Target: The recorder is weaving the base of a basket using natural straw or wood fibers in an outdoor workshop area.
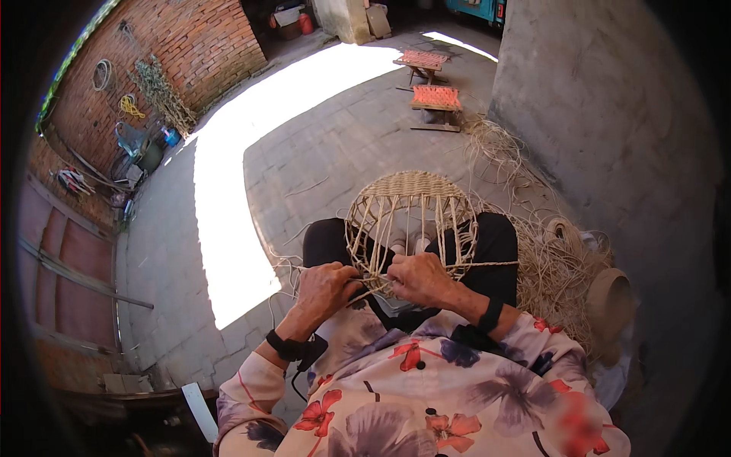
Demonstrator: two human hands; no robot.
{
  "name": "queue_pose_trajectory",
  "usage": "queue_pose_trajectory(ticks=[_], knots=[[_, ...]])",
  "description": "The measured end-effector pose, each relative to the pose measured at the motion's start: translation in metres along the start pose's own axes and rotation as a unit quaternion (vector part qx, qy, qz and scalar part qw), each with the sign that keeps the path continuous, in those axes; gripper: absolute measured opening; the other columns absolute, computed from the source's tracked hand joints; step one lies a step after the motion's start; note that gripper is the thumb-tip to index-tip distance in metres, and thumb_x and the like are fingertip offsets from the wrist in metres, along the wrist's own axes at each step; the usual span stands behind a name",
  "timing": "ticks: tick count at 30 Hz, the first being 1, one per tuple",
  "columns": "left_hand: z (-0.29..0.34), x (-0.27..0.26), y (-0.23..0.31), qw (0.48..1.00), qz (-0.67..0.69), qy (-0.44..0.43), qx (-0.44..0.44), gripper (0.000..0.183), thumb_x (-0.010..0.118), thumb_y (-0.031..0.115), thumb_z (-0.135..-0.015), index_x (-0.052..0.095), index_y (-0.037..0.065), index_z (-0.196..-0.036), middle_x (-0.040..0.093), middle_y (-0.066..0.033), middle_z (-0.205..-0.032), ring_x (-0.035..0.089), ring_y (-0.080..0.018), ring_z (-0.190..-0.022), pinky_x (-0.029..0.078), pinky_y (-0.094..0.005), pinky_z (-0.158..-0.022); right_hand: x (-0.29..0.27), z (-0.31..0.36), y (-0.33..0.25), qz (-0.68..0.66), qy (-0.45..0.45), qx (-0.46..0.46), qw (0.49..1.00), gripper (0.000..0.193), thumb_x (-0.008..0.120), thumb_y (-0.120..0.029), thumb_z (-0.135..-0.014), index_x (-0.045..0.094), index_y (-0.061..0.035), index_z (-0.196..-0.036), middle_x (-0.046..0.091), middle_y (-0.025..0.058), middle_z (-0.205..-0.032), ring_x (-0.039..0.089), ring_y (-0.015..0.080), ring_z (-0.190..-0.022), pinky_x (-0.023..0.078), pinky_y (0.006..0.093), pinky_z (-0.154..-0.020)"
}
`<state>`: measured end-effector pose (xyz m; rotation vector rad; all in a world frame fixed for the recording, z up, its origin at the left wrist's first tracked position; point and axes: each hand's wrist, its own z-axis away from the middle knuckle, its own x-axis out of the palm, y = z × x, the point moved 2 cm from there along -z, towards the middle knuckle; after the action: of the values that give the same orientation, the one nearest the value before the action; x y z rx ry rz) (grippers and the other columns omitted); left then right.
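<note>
You are sitting in a paved courtyard (327, 145), with a brick wall (190, 46) off to your left and a plastered grey wall (609, 129) close on your right. Two small stools with woven orange seats (435, 97) are standing well ahead of you on the paving.

A loose pile of straw-coloured cane strands (556, 274) is lying just beside your right thigh, spilling toward the grey wall.

The half-woven basket (411, 217) is resting on your lap, tipped on its side. Its closed, tightly woven base is pointing away from you, and its bare upright ribs are running back toward your body, so its long axis is lying straight ahead from your chest. The open rim is the end nearest your hands.

Your left hand (324, 289) is closing on the near rim at its left side, fingers curled together around the strands there. Your right hand (420, 280) is gripping the near rim just right of centre, fingers pinched on the weave. Both hands are touching the work and sitting close to each other, neither clearly nearer.

One weaving strand (495, 264) is trailing from the rim by your right hand out to the right, toward the cane pile. So the free material is lying on your right-hand side.
</note>
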<state>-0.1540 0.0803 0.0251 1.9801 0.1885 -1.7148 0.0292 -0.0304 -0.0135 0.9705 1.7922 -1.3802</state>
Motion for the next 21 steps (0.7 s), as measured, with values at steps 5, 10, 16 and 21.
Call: queue_pose_trajectory(ticks=[5,10,16,21], knots=[[0.004,0.013,-0.017,0.999,0.017,0.022,-0.019,0.019,0.067,0.024,-0.085,0.066,0.006,-0.08,0.064,-0.012,-0.077,0.064,-0.0341,-0.073,0.049,-0.0432,-0.064,-0.002,0.0,0.0,-0.005,0.006,0.004,1.0,0.012,0.066,-0.016,-0.075,0.067,-0.0054,-0.079,0.062,0.011,-0.082,0.064,0.035,-0.074,0.052,0.0471,-0.067],[0.097,-0.038,-0.186,0.918,-0.23,0.077,-0.314,0.018,0.068,0.02,-0.087,0.068,0.002,-0.082,0.068,-0.0149,-0.078,0.068,-0.0326,-0.076,0.051,-0.0435,-0.068,-0.003,0.002,0.0,-0.012,0.018,-0.001,1.0,0.01,0.065,-0.015,-0.074,0.065,-0.0046,-0.076,0.062,0.0118,-0.083,0.063,0.0375,-0.073,0.051,0.0493,-0.067],[0.074,-0.053,-0.155,0.927,-0.144,0.061,-0.34,0.022,0.07,0.02,-0.084,0.071,0.012,-0.104,0.07,-0.0164,-0.078,0.069,-0.0305,-0.077,0.053,-0.0407,-0.069,0.0,0.005,0.004,0.004,0.01,-0.002,1.0,0.01,0.065,-0.016,-0.074,0.065,-0.0055,-0.076,0.062,0.0114,-0.082,0.063,0.0371,-0.074,0.051,0.0482,-0.067],[0.002,0.001,-0.005,1.0,0.02,0.007,-0.014,0.018,0.068,0.027,-0.085,0.073,0.012,-0.093,0.068,-0.0083,-0.081,0.067,-0.0302,-0.075,0.052,-0.0422,-0.066,0.0,0.002,0.0,-0.002,0.009,-0.005,1.0,0.011,0.065,-0.016,-0.075,0.064,-0.0057,-0.076,0.062,0.0112,-0.082,0.064,0.0347,-0.074,0.052,0.0476,-0.067]])
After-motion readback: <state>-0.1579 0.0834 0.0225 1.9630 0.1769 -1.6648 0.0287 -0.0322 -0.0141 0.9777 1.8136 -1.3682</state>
